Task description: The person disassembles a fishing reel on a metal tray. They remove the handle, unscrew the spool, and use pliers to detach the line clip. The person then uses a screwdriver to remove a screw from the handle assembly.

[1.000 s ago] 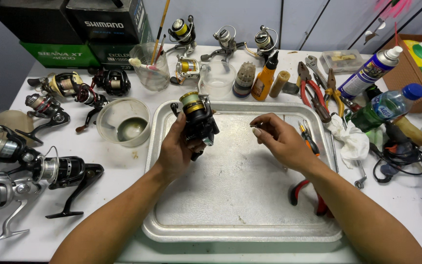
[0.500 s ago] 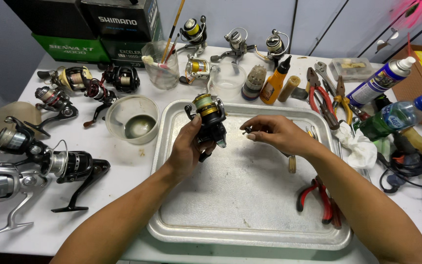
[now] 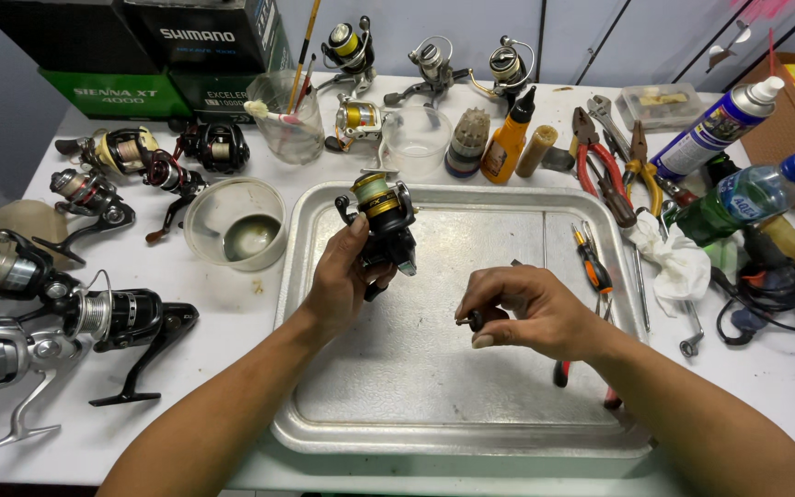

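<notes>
Metal tray (image 3: pixel 471 405) sits at near edge of white worktop (image 3: pixel 232 304), its floor scuffed and mostly bare; right hand (image 3: pixel 531 313) hovers over tray middle, fingers (image 3: pixel 485 308) pinched together on a small dark knob-like part (image 3: pixel 473 321); left hand (image 3: pixel 342 281) is just beyond, fingers wrapped round a black spinning reel (image 3: pixel 384 221) with yellow-green line on the spool, held upright above the tray's far-left corner, clear of the metal; small orange-handled screwdriver (image 3: pixel 591 262) lies on tray's right side; red-handled pliers (image 3: pixel 563 373) poke out under the right forearm; left of tray, several reels (image 3: pixel 75 313) lie on the worktop, a shallow plastic bowl (image 3: pixel 235 224) with dark liquid near them; right of tray, white rag (image 3: pixel 678 267), green bottle (image 3: pixel 747 198) with blue cap, tangle of black cable (image 3: pixel 770 294); farther back, clear cup (image 3: pixel 287 120) with brushes, orange dropper bottle (image 3: pixel 511 138), spray can (image 3: pixel 715 129), more pliers (image 3: pixel 600 166); at far edge, three more reels (image 3: pixel 430 64) and stacked boxes (image 3: pixel 140 51), black and green; behind, pale wall panels (image 3: pixel 600 37).
</notes>
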